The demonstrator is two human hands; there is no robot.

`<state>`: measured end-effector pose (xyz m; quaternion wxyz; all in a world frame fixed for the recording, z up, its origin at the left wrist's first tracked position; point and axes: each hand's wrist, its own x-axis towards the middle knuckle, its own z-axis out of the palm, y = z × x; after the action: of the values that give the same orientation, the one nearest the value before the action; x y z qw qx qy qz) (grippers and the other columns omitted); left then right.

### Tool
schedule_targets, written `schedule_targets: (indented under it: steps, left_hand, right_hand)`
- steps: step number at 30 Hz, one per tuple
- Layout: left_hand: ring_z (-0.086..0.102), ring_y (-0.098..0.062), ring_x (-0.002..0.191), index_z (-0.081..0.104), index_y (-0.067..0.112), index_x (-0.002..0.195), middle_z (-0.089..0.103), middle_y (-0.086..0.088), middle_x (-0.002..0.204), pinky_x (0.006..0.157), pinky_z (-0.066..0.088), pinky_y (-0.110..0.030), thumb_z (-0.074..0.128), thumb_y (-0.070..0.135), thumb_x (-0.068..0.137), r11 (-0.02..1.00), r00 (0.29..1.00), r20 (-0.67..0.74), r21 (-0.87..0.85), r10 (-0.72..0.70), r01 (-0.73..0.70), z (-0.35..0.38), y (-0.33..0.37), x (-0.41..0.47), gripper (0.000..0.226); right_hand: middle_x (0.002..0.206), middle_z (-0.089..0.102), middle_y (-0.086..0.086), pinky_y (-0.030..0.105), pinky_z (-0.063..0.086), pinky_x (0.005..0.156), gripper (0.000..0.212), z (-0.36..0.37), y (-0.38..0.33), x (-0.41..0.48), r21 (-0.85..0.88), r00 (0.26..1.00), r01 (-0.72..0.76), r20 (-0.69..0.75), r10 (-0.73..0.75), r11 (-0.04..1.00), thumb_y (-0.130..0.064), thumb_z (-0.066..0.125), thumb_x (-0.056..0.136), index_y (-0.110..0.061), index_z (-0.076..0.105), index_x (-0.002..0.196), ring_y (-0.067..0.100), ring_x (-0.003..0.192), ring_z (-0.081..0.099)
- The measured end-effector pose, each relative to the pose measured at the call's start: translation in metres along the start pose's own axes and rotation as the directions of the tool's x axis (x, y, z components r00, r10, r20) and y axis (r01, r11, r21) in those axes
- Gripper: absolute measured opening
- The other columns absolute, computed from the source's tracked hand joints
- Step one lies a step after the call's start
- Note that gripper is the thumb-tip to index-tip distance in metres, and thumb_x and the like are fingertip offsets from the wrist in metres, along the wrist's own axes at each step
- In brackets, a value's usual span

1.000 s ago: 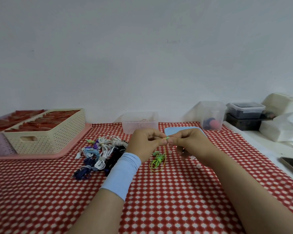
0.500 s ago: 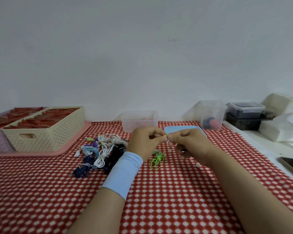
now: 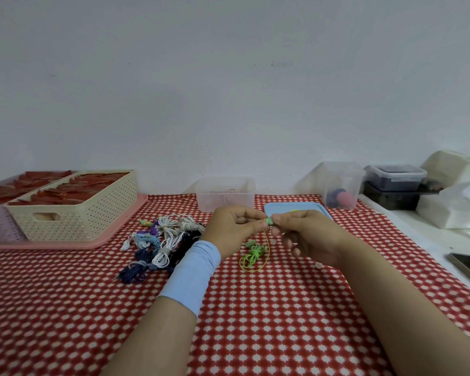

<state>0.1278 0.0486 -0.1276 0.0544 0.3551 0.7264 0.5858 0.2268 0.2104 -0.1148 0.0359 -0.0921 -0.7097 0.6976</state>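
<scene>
One green earbud (image 3: 269,220): I pinch it between left hand (image 3: 232,226) and right hand (image 3: 307,234), steadying it for work. Its cable (image 3: 253,255) hangs slack.

Soft, even light fills the view, casting only faint shadows on the wall (image 3: 228,104) behind the clear box (image 3: 225,198), while wide-angle bending curves the surface (image 3: 255,321) edges and slight blur softens fine detail.
</scene>
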Motion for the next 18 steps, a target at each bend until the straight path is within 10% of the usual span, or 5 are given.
schedule_targets:
  steps: [18]
  left_hand:
    - [0.069, -0.006, 0.072, 0.075, 0.013, 0.094, 0.076, -0.001, 0.083, 0.071, 0.054, -0.02, 0.073, 0.005, 0.085, 0.971, 0.997, 0.039, -0.225, -0.072, 0.079, 0.0068, -0.0032, -0.0004, 0.012]
  right_hand:
    - [0.07, 0.064, 0.001, 0.02, 0.041, 0.041, 0.02, 0.0021, 0.0035, 0.0042, 0.069, 0.999, 0.022, 0.025, -0.024, 0.997, -0.034, 0.07, 0.077, -0.015, 0.075, 0.071, 0.01, 0.052, 0.05]
